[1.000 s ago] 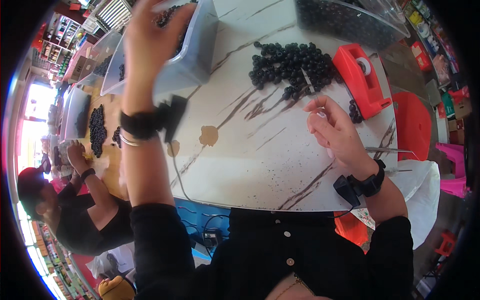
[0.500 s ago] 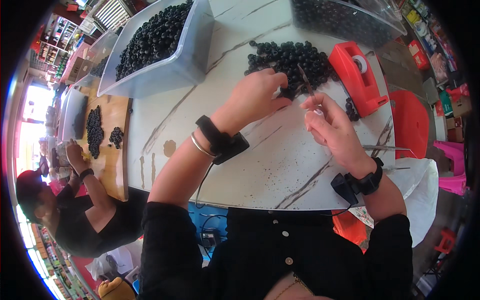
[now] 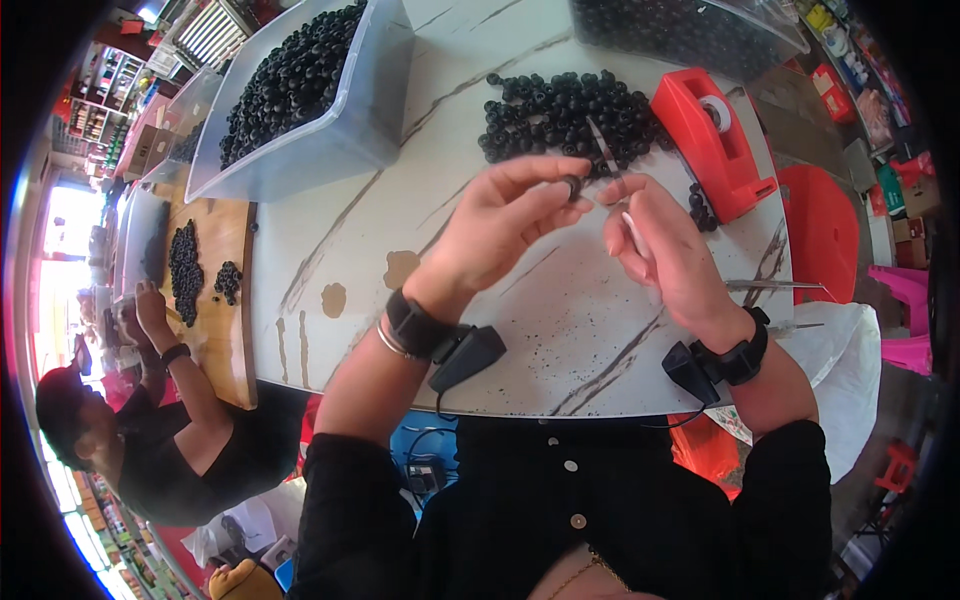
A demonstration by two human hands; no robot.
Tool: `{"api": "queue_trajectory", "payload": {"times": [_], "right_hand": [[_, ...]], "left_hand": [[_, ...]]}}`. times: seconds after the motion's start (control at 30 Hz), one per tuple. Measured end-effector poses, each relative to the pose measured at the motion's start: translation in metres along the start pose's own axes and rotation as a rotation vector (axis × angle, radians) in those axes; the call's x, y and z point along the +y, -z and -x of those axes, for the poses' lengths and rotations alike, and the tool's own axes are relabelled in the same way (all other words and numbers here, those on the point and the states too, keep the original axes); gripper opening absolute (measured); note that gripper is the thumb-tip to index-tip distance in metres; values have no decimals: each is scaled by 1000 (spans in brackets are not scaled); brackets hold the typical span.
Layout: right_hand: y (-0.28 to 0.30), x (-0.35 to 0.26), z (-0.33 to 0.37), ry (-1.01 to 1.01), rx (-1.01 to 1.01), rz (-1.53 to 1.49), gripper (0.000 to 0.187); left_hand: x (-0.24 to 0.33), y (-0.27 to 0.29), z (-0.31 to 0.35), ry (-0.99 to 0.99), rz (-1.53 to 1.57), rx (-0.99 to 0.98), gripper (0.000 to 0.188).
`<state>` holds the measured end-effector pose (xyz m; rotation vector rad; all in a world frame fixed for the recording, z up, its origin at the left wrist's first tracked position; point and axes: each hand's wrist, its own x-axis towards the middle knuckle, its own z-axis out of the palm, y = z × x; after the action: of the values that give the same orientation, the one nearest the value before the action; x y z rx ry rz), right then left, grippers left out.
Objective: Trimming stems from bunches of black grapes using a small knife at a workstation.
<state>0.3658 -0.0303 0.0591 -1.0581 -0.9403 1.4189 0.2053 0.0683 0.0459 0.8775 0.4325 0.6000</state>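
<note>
My left hand (image 3: 490, 225) pinches a small black round piece (image 3: 573, 188) between thumb and fingers. Close beside it, my right hand (image 3: 668, 250) is closed around a slim, pointed metal tool (image 3: 602, 145) with a whitish grip. The tool's tip points away from me, over a loose pile of black round pieces (image 3: 560, 112), several showing hollow centres. Whether the tool touches the held piece, I cannot tell. Dark specks are scattered on the white table (image 3: 540, 350) below my hands.
A clear bin (image 3: 350, 130) full of black pieces stands far left, another bin (image 3: 690, 45) far right. A red tape dispenser (image 3: 720, 150) borders the pile. Metal tweezers (image 3: 770, 286) lie at the right edge. A co-worker (image 3: 190, 430) sits left at a wooden board (image 3: 225, 330).
My left hand has drawn back from the pile, now with a black piece in its fingers. My right hand stays nearly in place with the tool.
</note>
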Motion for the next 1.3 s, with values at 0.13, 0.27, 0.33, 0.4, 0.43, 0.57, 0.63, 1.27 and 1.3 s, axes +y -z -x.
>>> {"api": "queue_trajectory", "payload": {"times": [0.13,0.27,0.33,0.4,0.43,0.57,0.63,1.27,1.3], "right_hand": [[-2,-1,0,-22,10,2,26],[0,1,1,17,-7,164,26],[0,2,0,10,-13,200,26],[0,2,1,3,-20,236,26],[-1,0,1,8,-12,276,26],[-4,2,2,127,-10,408,27],[-5,-2,4,118,-20,450,28],[-3,2,5,192,-50,551,23],[-3,2,5,192,-50,551,23]], "left_hand": [[-17,7,8,-32,95,-77,28],[-24,8,6,-81,145,-64,22],[-24,8,7,-71,154,-54,20],[-24,7,7,-63,165,-44,18],[-25,7,7,-67,169,-45,18],[-28,5,6,-83,153,-15,19],[-27,6,7,-66,167,-11,18],[-32,10,5,-69,220,-105,15],[-31,10,5,-69,221,-105,15]]}}
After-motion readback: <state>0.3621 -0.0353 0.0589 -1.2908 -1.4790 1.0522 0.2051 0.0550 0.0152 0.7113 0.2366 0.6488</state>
